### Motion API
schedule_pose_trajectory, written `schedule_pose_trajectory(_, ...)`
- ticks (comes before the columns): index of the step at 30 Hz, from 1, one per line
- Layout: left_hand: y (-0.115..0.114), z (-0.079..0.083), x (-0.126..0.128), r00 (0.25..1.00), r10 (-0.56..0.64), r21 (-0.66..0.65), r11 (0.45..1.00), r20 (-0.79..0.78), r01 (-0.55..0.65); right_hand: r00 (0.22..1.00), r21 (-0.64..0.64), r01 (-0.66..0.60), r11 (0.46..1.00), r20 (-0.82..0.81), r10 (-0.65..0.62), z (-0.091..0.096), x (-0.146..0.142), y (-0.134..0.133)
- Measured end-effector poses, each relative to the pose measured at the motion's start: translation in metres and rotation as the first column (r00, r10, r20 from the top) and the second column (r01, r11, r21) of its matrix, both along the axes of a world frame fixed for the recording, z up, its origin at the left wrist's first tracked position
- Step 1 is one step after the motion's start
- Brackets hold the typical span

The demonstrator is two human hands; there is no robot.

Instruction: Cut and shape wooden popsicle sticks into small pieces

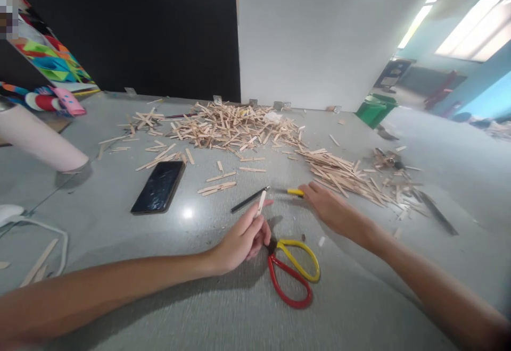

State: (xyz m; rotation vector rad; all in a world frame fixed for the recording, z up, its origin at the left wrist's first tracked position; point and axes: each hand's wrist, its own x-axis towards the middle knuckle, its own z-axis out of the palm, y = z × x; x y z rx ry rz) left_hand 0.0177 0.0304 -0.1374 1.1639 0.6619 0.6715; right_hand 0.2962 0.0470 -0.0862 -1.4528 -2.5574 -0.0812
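Observation:
My left hand (243, 236) is closed on a short wooden craft stick (261, 203), held upright above the table. To the right, my right hand (323, 202) grips a yellow-handled knife (295, 192); its thin blade points left and is blurred. Between the hands and just beyond the stick lies a slim black pen-like tool (248, 200). Scissors (293, 276) with one red and one yellow handle loop rest on the table beside my left hand, their blades partly hidden behind it.
A big heap of craft sticks (231, 125) spreads at the back, with another pile (343, 175) on the right. A black phone (158, 187) lies on the left, near a pale cylinder (43, 138). A metal strip (439, 212) and a green bin (375, 110) are at right.

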Motion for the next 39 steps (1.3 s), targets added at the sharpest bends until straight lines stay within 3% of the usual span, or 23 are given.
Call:
schedule_pose_trajectory(3,0.004,-0.004,-0.001,1.000,0.025,0.002,1.000,0.011,-0.025,0.984,0.100,0.151,0.983,-0.108,-0.140,0.012,0.002,0.002)
schedule_pose_trajectory(6,0.006,-0.005,-0.002,0.999,0.047,0.033,0.998,0.021,-0.048,0.948,0.190,0.208,0.960,-0.281,-0.150,0.029,0.001,-0.003)
schedule_pose_trajectory(8,0.006,-0.006,-0.001,0.998,0.057,0.065,0.996,0.018,-0.058,0.886,0.221,0.271,0.937,-0.438,-0.153,0.038,-0.003,-0.011)
schedule_pose_trajectory(11,0.004,-0.006,-0.001,0.998,0.059,0.104,0.993,0.000,-0.059,0.755,0.151,0.379,0.913,-0.620,-0.211,0.039,-0.012,-0.022)
schedule_pose_trajectory(15,0.002,-0.002,-0.001,0.998,0.059,0.133,0.990,-0.034,-0.054,0.677,-0.010,0.244,0.970,-0.714,-0.178,0.022,-0.023,-0.021)
schedule_pose_trajectory(18,0.002,0.002,-0.003,0.997,0.038,0.142,0.989,-0.059,-0.030,0.751,-0.062,0.112,0.992,-0.649,-0.125,0.012,-0.022,-0.014)
schedule_pose_trajectory(25,0.000,0.003,-0.007,0.993,-0.043,0.155,0.986,-0.114,0.061,0.910,-0.036,0.026,0.999,-0.413,-0.039,0.001,-0.018,-0.014)
schedule_pose_trajectory(27,0.000,0.003,-0.008,0.990,-0.062,0.156,0.984,-0.124,0.082,0.924,-0.018,0.011,1.000,-0.382,-0.017,-0.003,-0.025,-0.021)
schedule_pose_trajectory(30,-0.001,0.004,-0.009,0.986,-0.102,0.152,0.981,-0.129,0.121,0.861,0.029,0.068,0.997,-0.507,-0.044,-0.006,-0.044,-0.039)
schedule_pose_trajectory(31,-0.001,0.004,-0.009,0.985,-0.117,0.153,0.979,-0.127,0.136,0.783,0.064,0.084,0.994,-0.622,-0.027,-0.006,-0.050,-0.047)
schedule_pose_trajectory(34,-0.001,0.004,-0.009,0.981,-0.154,0.171,0.970,-0.118,0.173,0.634,0.069,-0.023,0.997,-0.770,0.068,-0.012,-0.064,-0.064)
schedule_pose_trajectory(39,-0.002,0.004,-0.008,0.976,-0.184,0.202,0.958,-0.118,0.205,0.535,0.102,-0.105,0.989,-0.832,0.143,-0.038,-0.070,-0.069)
